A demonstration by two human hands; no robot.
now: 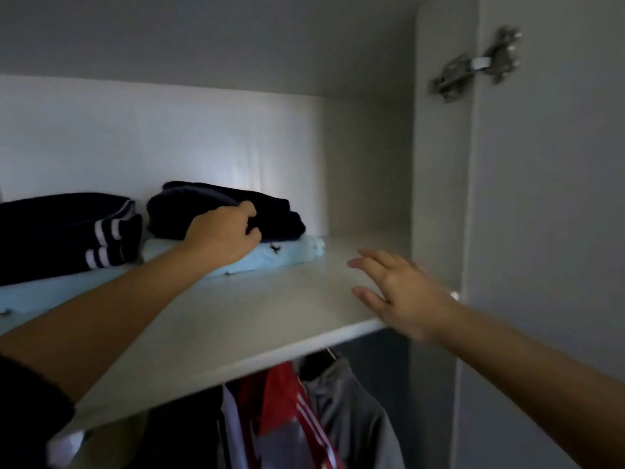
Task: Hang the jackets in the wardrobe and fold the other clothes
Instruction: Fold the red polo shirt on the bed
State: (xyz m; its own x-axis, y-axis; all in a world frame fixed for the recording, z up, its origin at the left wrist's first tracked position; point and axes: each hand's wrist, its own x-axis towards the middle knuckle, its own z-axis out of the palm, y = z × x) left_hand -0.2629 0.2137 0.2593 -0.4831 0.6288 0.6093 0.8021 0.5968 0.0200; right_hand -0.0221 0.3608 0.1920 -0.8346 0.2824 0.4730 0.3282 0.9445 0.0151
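Observation:
I look into the wardrobe at its upper shelf (270,319). A folded dark navy garment (203,204) lies on top of a folded light blue garment (291,253) at the back of the shelf. My left hand (225,233) grips the front of the navy garment with curled fingers. To the left sits another folded dark garment with white stripes (67,228). My right hand (399,289) hovers over the shelf's right part with fingers spread, holding nothing. Below the shelf hang jackets: a red and white one (287,411) and a grey one (351,411).
The wardrobe's right side panel (436,181) bounds the shelf, and the open door (548,231) with a metal hinge (473,64) stands at the far right. A white back wall closes the compartment behind the clothes.

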